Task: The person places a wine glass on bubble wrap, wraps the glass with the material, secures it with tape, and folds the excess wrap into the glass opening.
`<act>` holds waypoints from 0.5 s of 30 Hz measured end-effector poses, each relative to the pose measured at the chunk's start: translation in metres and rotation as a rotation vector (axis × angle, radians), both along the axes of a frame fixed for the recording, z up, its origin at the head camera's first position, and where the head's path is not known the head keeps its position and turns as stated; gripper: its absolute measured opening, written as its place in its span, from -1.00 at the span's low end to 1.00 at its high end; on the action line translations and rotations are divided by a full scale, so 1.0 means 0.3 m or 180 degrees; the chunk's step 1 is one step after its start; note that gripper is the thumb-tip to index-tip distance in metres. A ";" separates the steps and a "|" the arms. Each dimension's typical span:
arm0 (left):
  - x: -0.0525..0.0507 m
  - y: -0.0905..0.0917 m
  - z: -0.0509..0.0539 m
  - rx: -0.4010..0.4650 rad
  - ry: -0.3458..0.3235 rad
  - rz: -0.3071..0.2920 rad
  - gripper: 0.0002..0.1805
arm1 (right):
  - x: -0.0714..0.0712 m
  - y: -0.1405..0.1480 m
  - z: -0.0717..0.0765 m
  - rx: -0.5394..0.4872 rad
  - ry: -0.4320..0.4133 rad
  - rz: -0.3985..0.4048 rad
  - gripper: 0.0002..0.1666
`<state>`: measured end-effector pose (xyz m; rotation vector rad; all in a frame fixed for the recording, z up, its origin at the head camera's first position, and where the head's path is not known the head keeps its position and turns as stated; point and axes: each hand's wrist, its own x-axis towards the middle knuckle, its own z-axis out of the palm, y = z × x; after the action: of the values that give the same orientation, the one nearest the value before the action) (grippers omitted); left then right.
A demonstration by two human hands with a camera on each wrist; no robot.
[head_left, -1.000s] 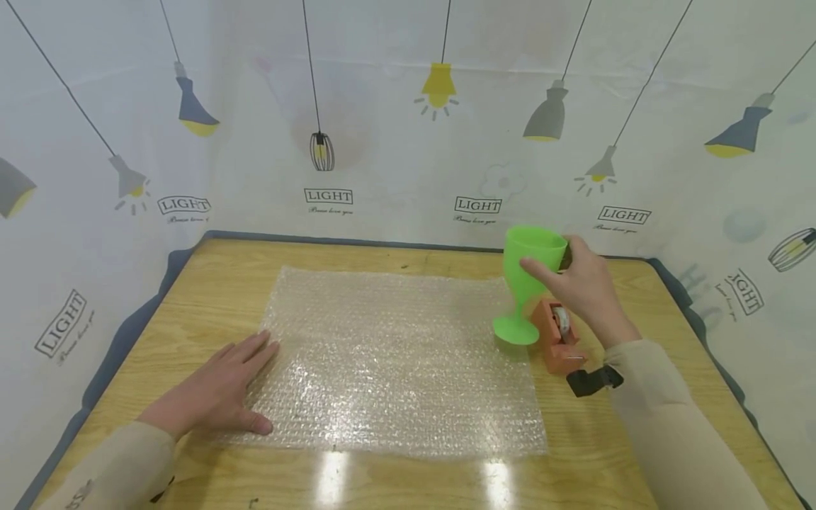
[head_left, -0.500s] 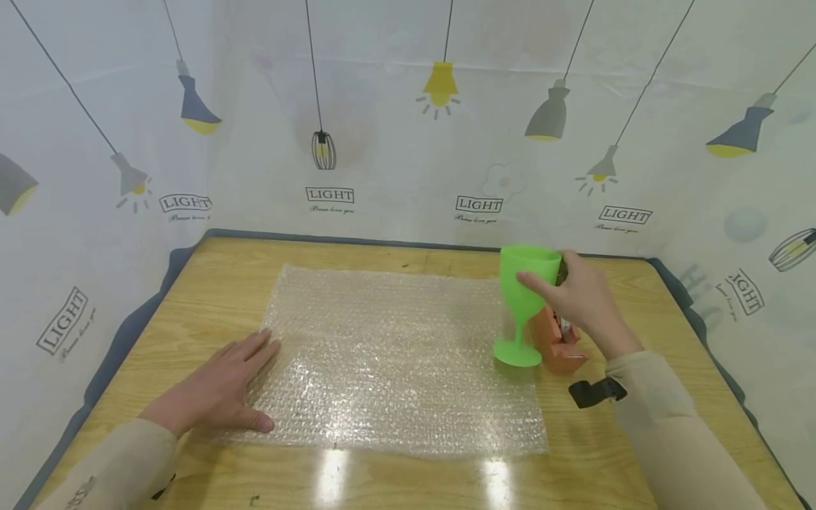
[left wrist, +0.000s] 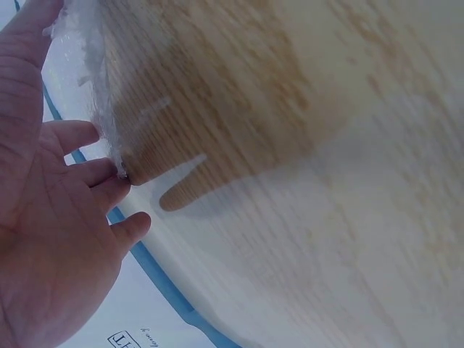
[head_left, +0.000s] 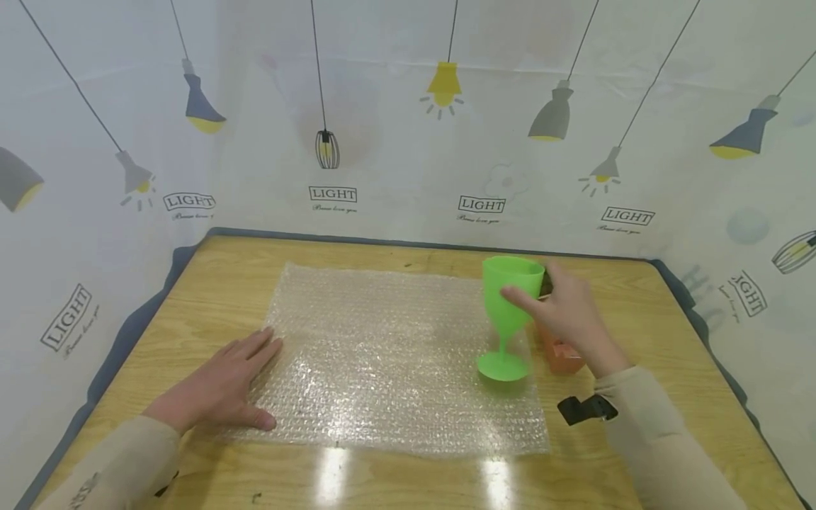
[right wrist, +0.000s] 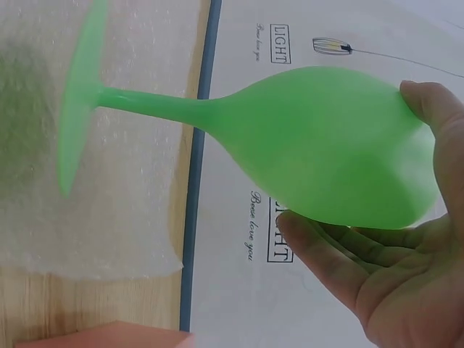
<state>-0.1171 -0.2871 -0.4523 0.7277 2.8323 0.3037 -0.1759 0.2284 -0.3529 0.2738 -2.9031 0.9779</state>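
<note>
A green goblet is gripped around its bowl by my right hand, thumb on the near side. It stands nearly upright over the right part of a bubble wrap sheet. In the right wrist view a gap shows between the goblet's foot and the sheet. My left hand rests with fingers spread on the sheet's left edge, holding nothing. In the left wrist view, the left hand is beside the sheet's edge.
An orange tape dispenser stands right of the sheet, partly hidden behind my right hand. The wooden table is bordered at the back and sides by a white cloth printed with lamps.
The goblet has moved left and toward me in my right hand, lower over the sheet, and covers less of the dispenser's area. My left hand has stayed in place.
</note>
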 end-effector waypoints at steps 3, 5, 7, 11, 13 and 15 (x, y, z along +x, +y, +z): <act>0.001 0.000 0.002 0.0015 0.0007 -0.0011 0.49 | 0.010 -0.018 -0.008 -0.0103 -0.0002 0.0057 -0.20; 0.001 0.000 0.004 0.0020 0.0001 -0.0019 0.49 | 0.015 -0.029 -0.015 -0.0172 0.0025 0.0095 -0.21; 0.002 0.000 0.004 0.0019 -0.0005 -0.0022 0.49 | 0.018 -0.041 -0.024 -0.0249 0.0071 0.0124 -0.23; 0.002 0.001 0.003 0.0014 -0.0025 -0.0013 0.50 | 0.023 -0.065 -0.040 -0.0480 0.0109 0.0194 -0.23; 0.002 0.000 0.002 0.0015 -0.0033 -0.0005 0.50 | 0.026 -0.075 -0.046 -0.0606 0.0079 0.0225 -0.20; 0.003 -0.001 0.002 0.0016 -0.0043 0.0003 0.50 | 0.031 -0.086 -0.050 -0.0656 0.0046 0.0233 -0.17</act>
<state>-0.1164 -0.2873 -0.4517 0.7226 2.8203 0.3148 -0.1667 0.2027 -0.3677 0.3740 -2.7674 1.2689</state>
